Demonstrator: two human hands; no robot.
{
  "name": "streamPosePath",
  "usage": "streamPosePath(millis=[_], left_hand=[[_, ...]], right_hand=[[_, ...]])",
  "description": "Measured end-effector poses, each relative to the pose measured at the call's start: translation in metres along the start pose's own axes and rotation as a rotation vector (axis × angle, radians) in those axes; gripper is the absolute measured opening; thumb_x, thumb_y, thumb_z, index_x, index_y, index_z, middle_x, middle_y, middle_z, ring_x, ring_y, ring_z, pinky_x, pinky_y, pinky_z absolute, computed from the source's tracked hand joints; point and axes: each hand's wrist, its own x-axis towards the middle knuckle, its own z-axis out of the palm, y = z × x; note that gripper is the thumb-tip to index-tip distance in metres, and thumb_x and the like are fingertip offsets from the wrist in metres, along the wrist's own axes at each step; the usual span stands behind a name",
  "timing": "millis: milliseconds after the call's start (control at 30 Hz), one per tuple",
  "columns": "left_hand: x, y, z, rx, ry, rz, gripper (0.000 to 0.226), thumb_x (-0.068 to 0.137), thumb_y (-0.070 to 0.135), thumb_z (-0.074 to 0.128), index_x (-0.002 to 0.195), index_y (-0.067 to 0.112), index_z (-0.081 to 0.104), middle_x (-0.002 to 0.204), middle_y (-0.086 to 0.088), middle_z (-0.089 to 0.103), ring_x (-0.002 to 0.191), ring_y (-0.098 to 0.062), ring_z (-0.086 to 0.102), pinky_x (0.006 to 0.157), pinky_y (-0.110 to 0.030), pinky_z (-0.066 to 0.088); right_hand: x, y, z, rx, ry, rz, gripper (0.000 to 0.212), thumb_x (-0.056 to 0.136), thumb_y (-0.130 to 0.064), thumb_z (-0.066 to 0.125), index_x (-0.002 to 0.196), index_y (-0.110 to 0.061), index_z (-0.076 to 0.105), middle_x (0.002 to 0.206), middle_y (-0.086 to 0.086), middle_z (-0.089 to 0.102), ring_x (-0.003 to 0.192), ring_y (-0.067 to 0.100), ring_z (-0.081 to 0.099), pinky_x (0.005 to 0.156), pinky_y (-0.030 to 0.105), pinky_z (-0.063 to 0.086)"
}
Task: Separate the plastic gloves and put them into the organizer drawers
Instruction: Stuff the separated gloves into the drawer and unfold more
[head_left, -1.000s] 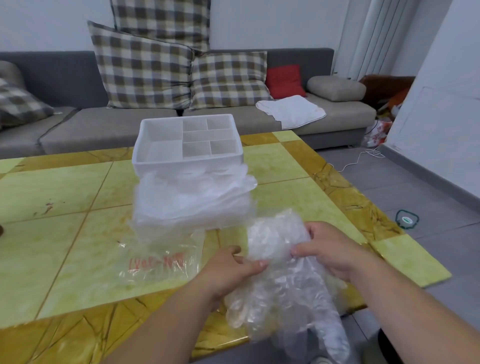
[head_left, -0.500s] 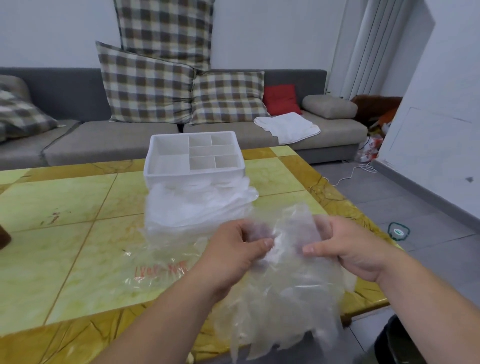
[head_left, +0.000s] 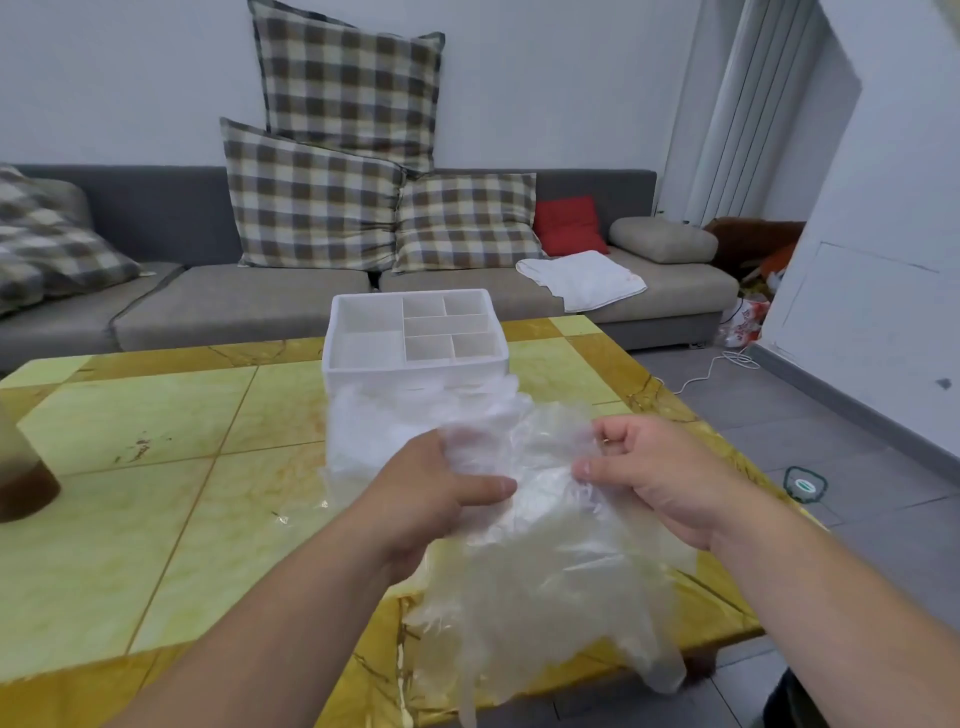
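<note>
— Starting at the left edge, what stands on the table (head_left: 130, 415)?
— A container of brown stuff (head_left: 21, 467), partly cut off by the frame.
— And the left hand (head_left: 436, 499)?
— It pinches the top of a bundle of clear plastic gloves (head_left: 545, 582), thumb on the near side, above the table's near right part.
— The organizer (head_left: 415, 332)?
— White, its compartments open upward, at the far side. A loose pile of gloves (head_left: 384, 421) lies against its near face.
— The right hand (head_left: 649, 473)?
— Fingers curled, gripping the bundle's right edge. The glove fingers hang past the table's near edge.
</note>
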Motion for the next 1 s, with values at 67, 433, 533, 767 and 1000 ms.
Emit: streamPosePath(millis=[67, 433, 533, 767, 1000], left_hand=[[0.000, 0.006, -0.003, 0.016, 0.062, 0.021, 0.041, 0.077, 0.000, 0.080, 0.111, 0.021, 0.070, 0.094, -0.011, 0.075, 0.079, -0.026, 0.072, 0.064, -0.032, 0.049], [0.000, 0.036, -0.020, 0.147, 0.161, 0.139, 0.009, 0.093, 0.007, 0.066, 0.086, 0.006, 0.071, 0.064, -0.003, 0.060, 0.047, -0.012, 0.051, 0.046, -0.020, 0.041], [0.001, 0.050, -0.036, 0.240, 0.172, 0.102, 0.018, 0.090, 0.019, 0.073, 0.107, 0.019, 0.069, 0.089, -0.003, 0.069, 0.069, -0.016, 0.063, 0.059, -0.028, 0.049], [0.019, 0.091, -0.042, 0.833, -0.173, 0.049, 0.045, 0.066, 0.042, 0.090, 0.103, 0.021, 0.075, 0.095, 0.007, 0.076, 0.092, -0.016, 0.070, 0.081, -0.030, 0.054], [0.046, 0.089, -0.046, 0.319, 0.269, 0.034, 0.004, 0.086, 0.006, 0.072, 0.084, 0.009, 0.070, 0.070, -0.003, 0.061, 0.049, -0.013, 0.053, 0.049, -0.019, 0.043]], right_hand=[[0.003, -0.002, 0.004, -0.009, 0.011, -0.033, 0.018, 0.084, 0.001, 0.074, 0.100, -0.009, 0.074, 0.094, 0.026, 0.074, 0.078, 0.031, 0.069, 0.080, 0.044, 0.051], [0.017, -0.022, 0.014, -0.093, -0.109, -0.010, 0.018, 0.083, -0.002, 0.076, 0.073, -0.005, 0.062, 0.073, 0.007, 0.072, 0.069, 0.020, 0.062, 0.067, 0.027, 0.046], [0.024, -0.030, 0.013, -0.181, -0.134, -0.049, 0.025, 0.083, -0.001, 0.077, 0.067, -0.007, 0.059, 0.063, 0.002, 0.060, 0.059, 0.014, 0.055, 0.057, 0.023, 0.040], [0.039, -0.085, 0.024, -0.673, -0.311, -0.203, 0.021, 0.080, -0.014, 0.082, 0.070, -0.012, 0.063, 0.062, -0.001, 0.055, 0.059, 0.011, 0.048, 0.057, 0.027, 0.037], [0.063, -0.141, 0.049, -0.956, 0.287, -0.636, 0.035, 0.085, -0.024, 0.073, 0.119, -0.023, 0.068, 0.115, -0.006, 0.065, 0.104, 0.012, 0.059, 0.087, 0.015, 0.044]])
